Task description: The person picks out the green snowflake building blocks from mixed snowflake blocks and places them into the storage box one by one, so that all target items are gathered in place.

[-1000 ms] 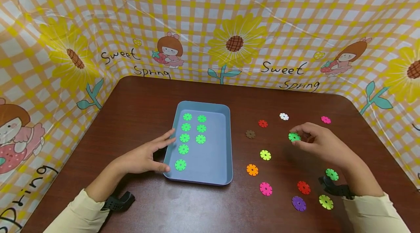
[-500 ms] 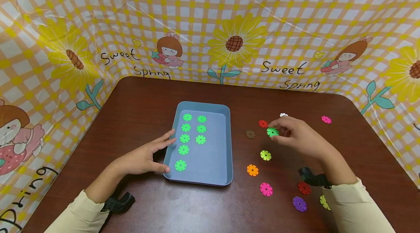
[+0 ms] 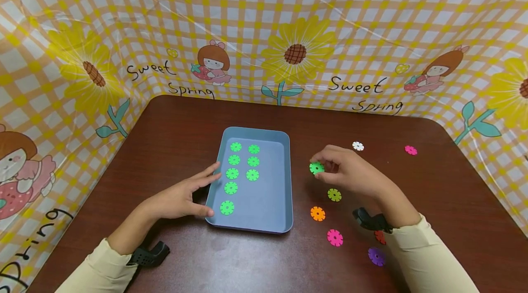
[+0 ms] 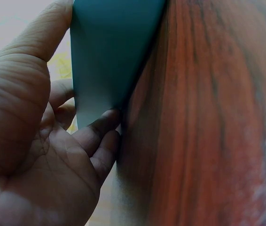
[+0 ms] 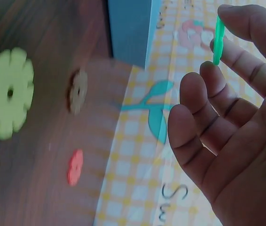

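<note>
My right hand pinches a green notched plastic disc between thumb and fingertips, above the table just right of the blue-grey tray. The right wrist view shows that green disc edge-on, the other fingers loosely bent below it. At the tray's left side my left hand rests with spread fingers, the thumb near the front corner. Up close in the left wrist view, fingertips touch the tray's outer wall. Inside the tray, several green discs lie flat in two columns on its left half.
Loose discs lie right of the tray: yellow, orange, pink, purple, white and another pink. A brown disc and a red disc show in the right wrist view. Patterned cloth surrounds the table.
My right hand has moved left with the green disc, from among the loose discs to close beside the tray. The left hand and the tray have stayed put.
</note>
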Demonstrator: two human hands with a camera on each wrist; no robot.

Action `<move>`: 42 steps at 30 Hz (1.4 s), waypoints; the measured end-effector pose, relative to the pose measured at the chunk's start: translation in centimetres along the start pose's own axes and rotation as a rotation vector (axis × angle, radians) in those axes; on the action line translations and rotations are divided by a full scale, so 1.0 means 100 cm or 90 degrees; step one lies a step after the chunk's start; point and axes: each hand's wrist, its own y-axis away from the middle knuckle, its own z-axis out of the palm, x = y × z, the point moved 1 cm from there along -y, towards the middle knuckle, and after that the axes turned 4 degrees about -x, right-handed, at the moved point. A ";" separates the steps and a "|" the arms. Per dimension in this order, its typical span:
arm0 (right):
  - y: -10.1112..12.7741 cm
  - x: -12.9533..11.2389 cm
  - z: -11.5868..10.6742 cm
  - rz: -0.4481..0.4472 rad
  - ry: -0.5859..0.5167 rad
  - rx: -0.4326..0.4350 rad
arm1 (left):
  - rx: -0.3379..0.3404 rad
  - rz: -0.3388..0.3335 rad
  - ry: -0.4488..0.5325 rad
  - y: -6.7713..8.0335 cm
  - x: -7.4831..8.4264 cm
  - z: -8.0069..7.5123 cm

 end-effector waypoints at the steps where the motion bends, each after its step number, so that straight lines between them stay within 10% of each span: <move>1: -0.003 -0.002 0.002 -0.005 -0.002 -0.005 | 0.000 0.001 -0.001 0.000 0.000 0.000; 25: -0.050 -0.036 0.050 -0.138 -0.016 -0.100 | -0.003 0.004 0.008 0.000 0.000 0.000; 42: -0.075 -0.047 0.069 -0.132 -0.004 -0.127 | -0.001 -0.002 -0.004 -0.001 -0.001 0.000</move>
